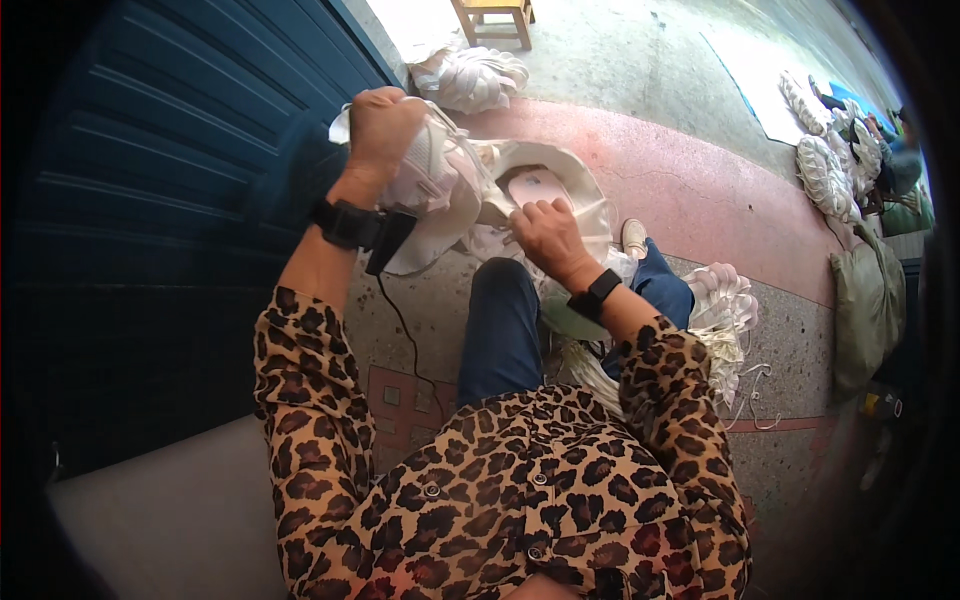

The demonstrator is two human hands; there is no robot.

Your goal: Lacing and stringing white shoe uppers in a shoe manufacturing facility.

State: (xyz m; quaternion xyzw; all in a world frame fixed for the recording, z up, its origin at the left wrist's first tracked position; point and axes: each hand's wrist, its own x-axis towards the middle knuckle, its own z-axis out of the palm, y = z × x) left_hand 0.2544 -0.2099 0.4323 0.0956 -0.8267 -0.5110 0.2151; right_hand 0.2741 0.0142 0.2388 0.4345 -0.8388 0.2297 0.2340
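At the upper left, my left hand (385,130) is closed in a fist on a white shoe upper (437,165) with mesh and pale pink parts, holding it raised beside the dark blue door. Lower and to the right, my right hand (550,238) has its fingers curled on the edge of a second white shoe upper (590,190). That one spreads open around a pale pink padded piece (538,186). The two uppers meet between my hands, and I cannot tell whether they are joined. More pale material lies below them, partly hidden by my knee.
Bundled white uppers (468,78) lie by the door (200,170), near a wooden stool (495,15). Another pile (722,305) with loose laces (760,385) is right of my leg. At far right are more bundles (825,175), a person (905,160) and a grey-green sack (868,310).
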